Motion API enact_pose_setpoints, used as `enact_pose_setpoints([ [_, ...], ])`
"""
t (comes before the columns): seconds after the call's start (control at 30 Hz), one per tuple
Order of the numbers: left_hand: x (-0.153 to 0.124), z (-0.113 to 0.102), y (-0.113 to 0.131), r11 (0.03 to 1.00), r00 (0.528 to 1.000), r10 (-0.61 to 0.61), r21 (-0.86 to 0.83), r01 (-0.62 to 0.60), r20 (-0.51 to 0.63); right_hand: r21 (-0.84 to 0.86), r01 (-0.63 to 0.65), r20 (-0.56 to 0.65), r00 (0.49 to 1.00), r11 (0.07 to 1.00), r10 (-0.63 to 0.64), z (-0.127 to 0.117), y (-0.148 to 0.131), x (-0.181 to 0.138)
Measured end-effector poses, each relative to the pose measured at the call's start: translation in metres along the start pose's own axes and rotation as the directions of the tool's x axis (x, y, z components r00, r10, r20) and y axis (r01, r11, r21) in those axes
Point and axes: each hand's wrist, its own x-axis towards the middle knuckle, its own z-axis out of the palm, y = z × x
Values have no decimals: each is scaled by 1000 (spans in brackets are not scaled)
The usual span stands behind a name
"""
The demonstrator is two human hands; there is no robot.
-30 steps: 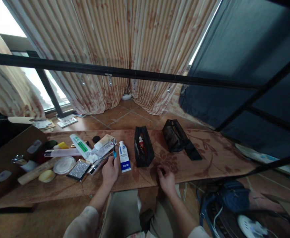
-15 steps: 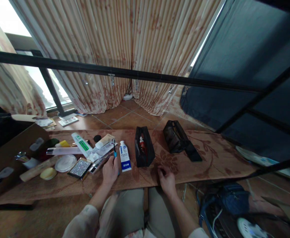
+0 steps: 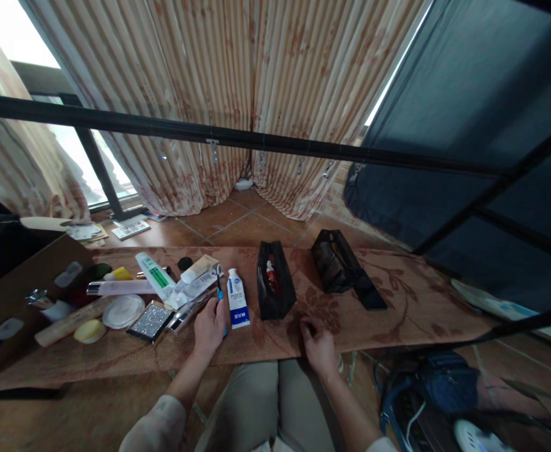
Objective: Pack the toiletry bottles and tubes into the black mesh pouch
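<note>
My left hand point(image 3: 209, 326) grips a blue toothbrush point(image 3: 218, 289) whose head points away from me, just left of a white and blue tube point(image 3: 236, 303). My right hand point(image 3: 319, 344) rests curled near the front edge of the patterned mat point(image 3: 398, 301), nothing visible in it. An open black pouch point(image 3: 274, 287) with a red item inside stands between the hands, farther back. A second black pouch point(image 3: 339, 269) lies to its right.
Left of my hand lie a glittery compact point(image 3: 151, 321), a white round lid point(image 3: 123, 311), a green and white tube point(image 3: 154, 274), a yellow disc point(image 3: 90, 330) and other toiletries. A black bar point(image 3: 256, 139) crosses the view. A blue bag point(image 3: 445, 383) sits lower right.
The view shifted slightly. My left hand has drawn the toothbrush a little toward me; my right hand slid slightly nearer the mat's front edge.
</note>
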Motion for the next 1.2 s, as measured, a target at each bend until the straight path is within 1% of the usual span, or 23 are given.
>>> enact_pose_setpoints([
  [0.2, 0, -1, 1, 1000, 1000, 8, -14, -8, -10, -1, -10, 0, 1000, 1000, 10, 1, 1, 0],
  [0.57, -1, -1, -1, 999, 1000, 3, -42, -2, 17, 33, -1, 21, 1000, 999, 1, -3, -1, -1],
  [0.7, -2, -2, 0, 998, 999, -20, -51, 21, 26, 20, -9, 23, 1000, 1000, 9, -3, -2, -2],
  [0.83, -3, -3, 2, 999, 999, -17, -50, 18, 34, 6, -25, 29, 999, 1000, 24, -2, -2, 0],
  [1.0, -2, 0, -1, 999, 999, -6, -44, 8, 51, -39, -29, 37, 999, 999, 30, -2, -2, 4],
  [1.2, -3, 4, -4, 996, 999, -4, -94, 8, 49, -157, 5, 64, 998, 988, 5, 0, -3, 14],
])
